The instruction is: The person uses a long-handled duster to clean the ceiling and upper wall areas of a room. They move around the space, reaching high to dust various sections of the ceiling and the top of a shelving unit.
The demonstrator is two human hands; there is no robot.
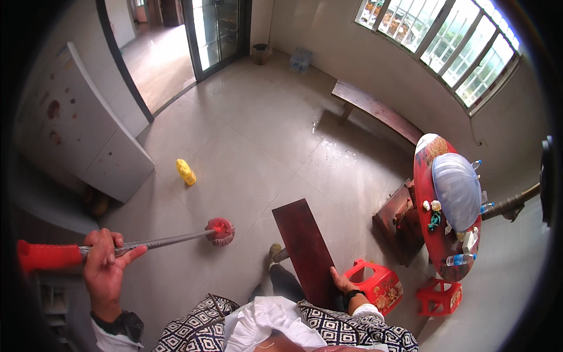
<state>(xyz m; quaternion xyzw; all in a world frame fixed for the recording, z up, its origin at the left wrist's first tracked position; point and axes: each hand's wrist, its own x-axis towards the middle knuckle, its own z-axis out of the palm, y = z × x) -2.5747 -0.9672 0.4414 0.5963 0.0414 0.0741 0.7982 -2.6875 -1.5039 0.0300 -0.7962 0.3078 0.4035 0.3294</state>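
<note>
My left hand (pixel 105 268) is wrapped around the metal shaft of a mop (pixel 171 243), just past its red grip (pixel 53 256). The shaft slants away to a round red mop head (pixel 225 236) on the tiled floor. My right hand (pixel 344 282) grips the right edge of a dark red wooden bench (pixel 303 248), close to my body. Its fingers under the board are hidden. Beyond the mop head a yellow bottle (pixel 186 172) stands on the floor. Right beside my right hand is a red plastic stool (pixel 382 288).
A round red table (pixel 424 176) at right bears a food cover (pixel 457 191) and bottles. Below are a wooden cabinet-like piece (pixel 391 229) and another red stool (pixel 440 299). A long bench (pixel 378 110) lines the window wall; wet patches (pixel 336 152) shine nearby. A white refrigerator (pixel 83 123) stands left.
</note>
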